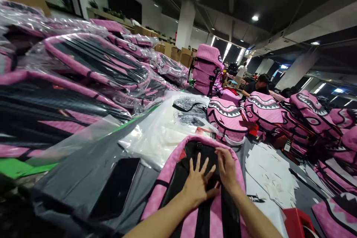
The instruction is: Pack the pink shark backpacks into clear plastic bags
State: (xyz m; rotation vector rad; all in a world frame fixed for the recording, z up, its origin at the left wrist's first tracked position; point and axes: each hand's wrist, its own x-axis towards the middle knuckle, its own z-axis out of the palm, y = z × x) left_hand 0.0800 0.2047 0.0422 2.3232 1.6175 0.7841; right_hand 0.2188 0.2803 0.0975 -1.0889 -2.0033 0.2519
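A pink and black backpack lies in front of me with its back panel and straps facing up. My left hand rests flat on its black panel, fingers spread. At the panel's upper right edge, my right hand has its fingers bent together against the backpack, seeming to grip the edge there; the fingertips are partly hidden. Left of the backpack lies a black phone-like slab. Clear plastic bags are spread just beyond the backpack, with a thin black strap on top.
Plastic-wrapped pink and black backpacks are heaped on the left. More pink backpacks with shark-mouth prints stand ahead and right. White paper pieces and a red object lie at right. A person works farther back.
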